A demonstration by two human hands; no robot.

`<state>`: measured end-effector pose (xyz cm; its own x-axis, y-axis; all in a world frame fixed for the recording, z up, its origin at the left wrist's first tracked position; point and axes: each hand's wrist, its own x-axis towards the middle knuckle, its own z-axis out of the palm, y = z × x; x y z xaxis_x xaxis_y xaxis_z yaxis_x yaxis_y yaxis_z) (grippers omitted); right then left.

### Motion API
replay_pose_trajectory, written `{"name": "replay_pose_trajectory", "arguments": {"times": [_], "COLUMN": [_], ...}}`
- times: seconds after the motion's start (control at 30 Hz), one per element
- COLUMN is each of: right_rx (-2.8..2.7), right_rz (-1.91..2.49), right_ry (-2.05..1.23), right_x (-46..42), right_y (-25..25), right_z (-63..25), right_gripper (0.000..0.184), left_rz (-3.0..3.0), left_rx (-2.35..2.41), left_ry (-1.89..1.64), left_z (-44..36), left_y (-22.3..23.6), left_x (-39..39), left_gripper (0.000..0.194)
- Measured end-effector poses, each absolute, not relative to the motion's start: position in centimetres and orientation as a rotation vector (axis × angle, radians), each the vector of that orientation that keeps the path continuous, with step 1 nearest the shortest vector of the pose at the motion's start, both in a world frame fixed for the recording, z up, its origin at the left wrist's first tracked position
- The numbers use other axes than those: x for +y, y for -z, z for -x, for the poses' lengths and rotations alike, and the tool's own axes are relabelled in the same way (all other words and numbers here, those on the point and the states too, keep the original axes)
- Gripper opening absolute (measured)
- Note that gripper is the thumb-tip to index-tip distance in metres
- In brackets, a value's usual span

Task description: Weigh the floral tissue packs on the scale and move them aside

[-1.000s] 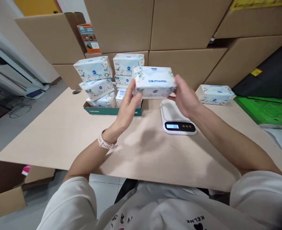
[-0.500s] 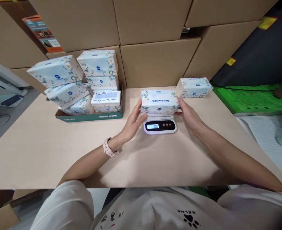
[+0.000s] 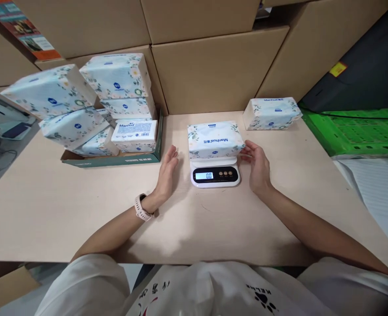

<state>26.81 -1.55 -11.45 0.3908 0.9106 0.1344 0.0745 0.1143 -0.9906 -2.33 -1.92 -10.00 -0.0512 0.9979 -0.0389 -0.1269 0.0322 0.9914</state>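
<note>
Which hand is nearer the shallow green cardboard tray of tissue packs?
Left. The left hand is just right of the tray, not touching it; the right hand is farther off, to the right of the white plastic digital scale.

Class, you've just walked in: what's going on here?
A tissue pack sits on a white scale, whose display reads 0.0. The person's left hand is open, clear of the pack; the right hand is by its right end, perhaps touching. More packs are piled in a green tray at left; another pack lies back right.
</note>
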Motion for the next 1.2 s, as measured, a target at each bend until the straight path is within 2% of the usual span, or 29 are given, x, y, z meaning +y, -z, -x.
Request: {"name": "replay_pose_trajectory", "arguments": {"times": [0.23,0.5,0.8,0.97,1.2], "right_rx": [-1.018,-1.019,-1.043,-1.022,-1.072], "right_rz": [1.299,1.307,1.308,1.298,1.325], "right_ry": [-0.809,-0.81,-0.799,-0.802,-0.809], "right_x": [-1.24,-1.32,-1.35,-1.3,-1.42], "right_y": [11.27,11.54,11.78,11.94,11.81], "right_z": [-26.5,-26.59,-26.76,-26.85,-26.92], "right_gripper": [0.069,0.069,0.058,0.061,0.061], "left_rz": [-0.919,-0.928,-0.966,-0.977,-0.942], "left_rx": [1.209,1.215,1.214,1.207,1.214], "left_ry": [-1.332,-1.358,-1.353,-1.363,-1.38], "left_z": [2.1,1.87,1.97,1.86,1.8], "left_y": [10.51,10.29,10.43,10.44,10.15], "left_x": [-1.16,-1.87,-1.84,-1.76,-1.88], "left_gripper": [0.061,0.056,0.049,0.049,0.038]}}
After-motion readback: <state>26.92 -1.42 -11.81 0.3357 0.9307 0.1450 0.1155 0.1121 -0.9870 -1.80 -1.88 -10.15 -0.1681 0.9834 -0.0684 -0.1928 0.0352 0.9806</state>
